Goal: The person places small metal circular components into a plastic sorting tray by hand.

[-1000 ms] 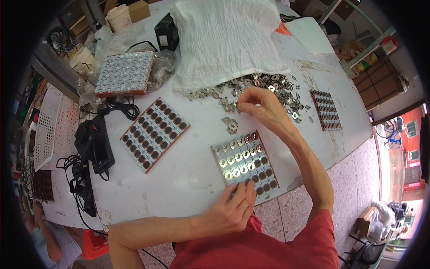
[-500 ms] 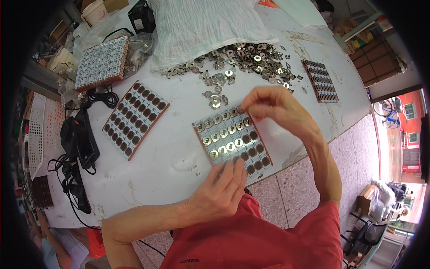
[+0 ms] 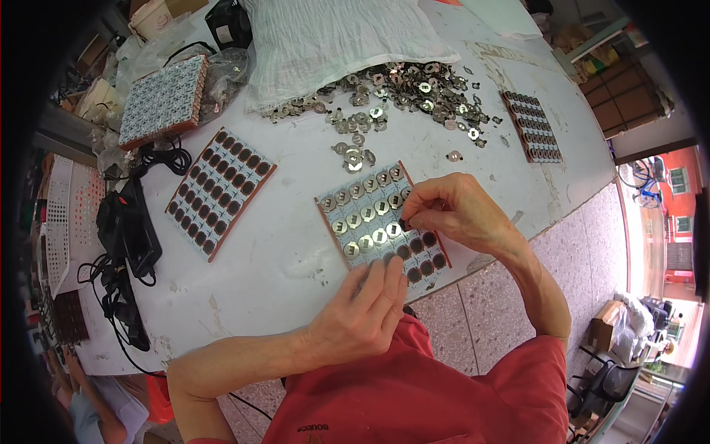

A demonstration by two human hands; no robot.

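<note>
A panel of circuit boards (image 3: pixel 436 277) with a brown edge lies before me. Shiny round metal clips (image 3: pixel 367 214) sit in rows over its far and left part, while bare dark discs (image 3: pixel 427 267) show on its near right part. My right hand (image 3: pixel 451 214) is over the panel's right side, thumb and forefinger pinched at a disc spot beside the clips; what they hold is too small to make out. My left hand (image 3: pixel 362 311) rests its stretched fingers on the panel's near edge, covering some of the spots there.
Loose metal clips (image 3: pixel 436 96) spill from a white woven sack (image 3: pixel 347 44) at the back. Another dark-disc panel (image 3: pixel 222 192) lies left, a stack of panels (image 3: pixel 164 103) behind it, a smaller panel (image 3: pixel 532 127) far right. Black power adapters (image 3: pixel 133 229) and cables line the left.
My right hand has come down and nearer from the panel's far right corner to its right middle. A single loose clip now shows beyond that corner. My left hand stays in place.
</note>
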